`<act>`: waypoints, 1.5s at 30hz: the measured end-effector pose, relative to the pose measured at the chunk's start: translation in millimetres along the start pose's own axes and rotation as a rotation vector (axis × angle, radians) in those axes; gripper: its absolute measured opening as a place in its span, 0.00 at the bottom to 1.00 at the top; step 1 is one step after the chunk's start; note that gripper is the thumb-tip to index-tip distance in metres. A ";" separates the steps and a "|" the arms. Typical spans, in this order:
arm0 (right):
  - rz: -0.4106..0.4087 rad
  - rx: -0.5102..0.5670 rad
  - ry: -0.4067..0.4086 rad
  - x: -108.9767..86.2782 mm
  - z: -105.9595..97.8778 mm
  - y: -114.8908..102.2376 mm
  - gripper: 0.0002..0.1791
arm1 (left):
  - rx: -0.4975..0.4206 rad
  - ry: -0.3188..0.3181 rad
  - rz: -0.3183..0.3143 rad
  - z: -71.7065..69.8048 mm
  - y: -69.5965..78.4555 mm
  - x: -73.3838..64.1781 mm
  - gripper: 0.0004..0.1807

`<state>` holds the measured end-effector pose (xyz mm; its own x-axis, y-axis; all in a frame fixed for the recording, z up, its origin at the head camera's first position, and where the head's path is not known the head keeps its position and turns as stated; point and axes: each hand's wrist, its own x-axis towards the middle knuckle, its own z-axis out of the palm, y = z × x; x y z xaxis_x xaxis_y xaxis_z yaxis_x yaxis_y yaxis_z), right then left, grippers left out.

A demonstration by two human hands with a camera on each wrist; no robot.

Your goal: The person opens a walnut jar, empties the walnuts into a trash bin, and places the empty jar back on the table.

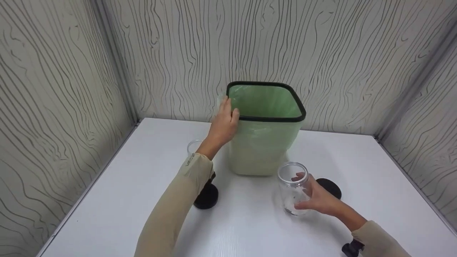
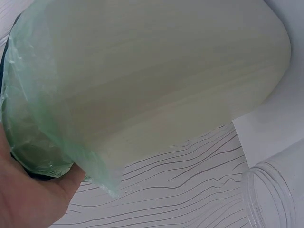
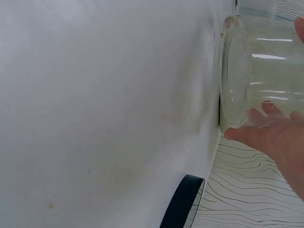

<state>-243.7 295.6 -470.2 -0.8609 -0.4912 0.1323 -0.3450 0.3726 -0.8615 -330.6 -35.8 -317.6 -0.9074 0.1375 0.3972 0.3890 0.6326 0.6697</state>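
Note:
A pale green trash bin (image 1: 264, 150) with a black rim and a thin green bag liner (image 2: 42, 109) stands toward the back of the white table. My left hand (image 1: 224, 123) grips the bin's left rim, its fingers over the edge and bag. At the bin's front right, my right hand (image 1: 317, 196) holds a clear, lidless jar (image 1: 291, 196) round its side. Some specks show on the jar (image 3: 266, 71) near its base. Whether that base touches the table cannot be told. A black lid (image 1: 329, 188) lies just beyond the right hand.
Partly hidden behind the left forearm is a second clear jar (image 1: 194, 145), whose threaded mouth (image 2: 266, 199) shows in the left wrist view. Another black lid (image 1: 207, 197) lies beside that forearm. Wood-grain patterned panels (image 1: 200, 53) enclose the table's back and sides.

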 end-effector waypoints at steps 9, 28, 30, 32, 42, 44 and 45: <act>-0.006 0.014 -0.008 2.8 2.7 2.9 0.53 | 0.000 0.002 0.006 1.6 -0.1 0.5 0.32; 0.057 -0.235 0.066 3.4 0.3 8.9 0.48 | 0.000 -0.005 0.008 2.5 -0.5 1.7 0.32; 0.066 -0.250 0.065 3.4 0.2 9.4 0.49 | 0.000 -0.003 0.008 3.3 -0.7 1.6 0.32; 0.061 -0.262 0.067 2.8 0.4 10.0 0.48 | 0.000 -0.005 0.010 3.7 -0.2 1.3 0.32; 0.061 -0.252 0.072 0.4 3.8 11.4 0.49 | -0.015 -0.007 0.011 4.4 1.0 -0.6 0.32; 0.053 -0.251 0.064 0.2 4.4 11.9 0.49 | -0.022 -0.005 0.007 3.8 1.1 -1.4 0.32; 0.051 -0.242 0.061 0.3 4.7 12.0 0.49 | -0.023 -0.003 0.006 3.1 1.0 -1.8 0.32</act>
<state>-246.4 296.2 -482.8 -0.8980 -0.4211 0.1273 -0.3736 0.5773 -0.7260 -329.1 -33.1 -319.6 -0.9053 0.1434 0.3998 0.3982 0.6142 0.6813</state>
